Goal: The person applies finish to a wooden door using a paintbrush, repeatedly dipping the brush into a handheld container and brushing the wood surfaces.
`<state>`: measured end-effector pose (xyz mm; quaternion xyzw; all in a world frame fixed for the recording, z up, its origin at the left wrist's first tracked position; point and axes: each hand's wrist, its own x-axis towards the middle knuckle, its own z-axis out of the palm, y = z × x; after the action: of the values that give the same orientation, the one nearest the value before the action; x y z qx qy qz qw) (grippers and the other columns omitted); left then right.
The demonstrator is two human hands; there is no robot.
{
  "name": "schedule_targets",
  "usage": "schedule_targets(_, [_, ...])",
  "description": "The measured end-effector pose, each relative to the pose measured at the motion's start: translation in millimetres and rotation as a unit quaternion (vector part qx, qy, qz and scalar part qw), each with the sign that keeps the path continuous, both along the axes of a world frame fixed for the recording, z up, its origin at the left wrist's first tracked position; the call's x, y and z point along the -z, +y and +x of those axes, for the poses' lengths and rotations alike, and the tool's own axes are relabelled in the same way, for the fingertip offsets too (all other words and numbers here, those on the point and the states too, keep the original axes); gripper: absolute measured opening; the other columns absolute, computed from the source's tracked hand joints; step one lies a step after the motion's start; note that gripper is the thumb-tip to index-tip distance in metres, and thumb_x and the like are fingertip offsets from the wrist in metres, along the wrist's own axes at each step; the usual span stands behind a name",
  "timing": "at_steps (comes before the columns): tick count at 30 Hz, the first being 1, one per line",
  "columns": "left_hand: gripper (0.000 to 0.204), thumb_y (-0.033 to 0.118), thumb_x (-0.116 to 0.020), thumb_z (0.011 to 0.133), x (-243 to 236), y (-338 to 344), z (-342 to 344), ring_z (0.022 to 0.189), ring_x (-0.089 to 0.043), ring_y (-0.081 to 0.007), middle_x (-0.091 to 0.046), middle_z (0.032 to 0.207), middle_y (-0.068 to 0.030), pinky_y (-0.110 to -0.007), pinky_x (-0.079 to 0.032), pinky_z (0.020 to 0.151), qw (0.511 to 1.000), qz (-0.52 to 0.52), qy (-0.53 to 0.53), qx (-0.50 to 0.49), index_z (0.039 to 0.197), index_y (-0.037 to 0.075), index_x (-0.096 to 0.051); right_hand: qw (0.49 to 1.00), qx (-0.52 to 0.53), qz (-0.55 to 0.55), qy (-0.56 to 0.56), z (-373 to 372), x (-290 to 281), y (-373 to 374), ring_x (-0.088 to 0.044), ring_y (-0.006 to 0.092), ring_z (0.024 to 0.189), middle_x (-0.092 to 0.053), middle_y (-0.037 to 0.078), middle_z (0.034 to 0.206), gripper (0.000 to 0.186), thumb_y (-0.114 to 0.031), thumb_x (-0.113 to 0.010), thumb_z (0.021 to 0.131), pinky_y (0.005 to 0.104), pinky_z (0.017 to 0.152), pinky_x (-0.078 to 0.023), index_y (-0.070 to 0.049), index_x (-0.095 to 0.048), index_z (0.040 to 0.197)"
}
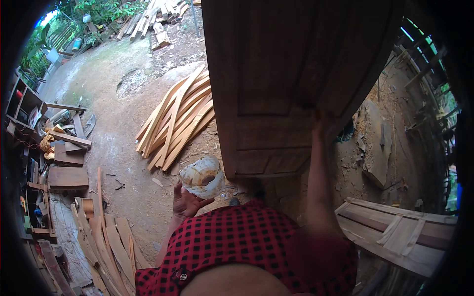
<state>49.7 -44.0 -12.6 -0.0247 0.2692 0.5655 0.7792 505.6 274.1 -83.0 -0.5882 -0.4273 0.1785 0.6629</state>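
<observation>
My left hand (187, 201) holds a whitish plastic container (201, 178) from below, its fingers partly behind it. The container is smeared with brown stains, and a brown patch shows in its round opening. In front of me stands a large dark wooden panelled door (266, 93). My right arm reaches forward to it, and my right hand (322, 118) is against its panelled face. The fingers of that hand look closed around a small dark thing (307, 104), too shadowed to name.
A pile of light wooden strips (177, 118) lies on the ground beyond the container. Long boards (111, 237) and a cluttered shelf (29, 113) are at the left. An unfinished panelled wooden piece (395, 229) lies at the right, near a stone slab (377, 148).
</observation>
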Motion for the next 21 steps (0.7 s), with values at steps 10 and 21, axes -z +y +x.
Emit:
schedule_targets(10, [0.083,0.052,-0.064,0.074,-7,-11,-3,0.124,-0.037,-0.0450,-0.032,0.141,-0.0175,-0.067,-0.039,0.090,0.999,0.024,-0.024,-0.001,0.140,0.019,-0.025,0.889,-0.198,0.188,0.367,-82,-216,27,-0.063,0.0320,0.093,-0.056,0.014,0.106,0.031,-0.006,-0.051,0.085,0.0359,0.076,-0.058,0.000,-0.047,0.115])
schedule_targets(21, [0.088,0.054,-0.066,0.073,9,-26,-12,0.125,-0.037,-0.0431,-0.031,0.141,-0.0168,-0.066,-0.039,0.091,0.999,0.020,-0.003,-0.028,0.141,0.019,-0.022,0.892,-0.070,-0.159,0.417,-80,66,-53,-0.064,0.0247,0.077,-0.059,0.010,0.099,0.032,-0.014,-0.054,0.085,0.0318,0.057,-0.058,-0.008,-0.049,0.116])
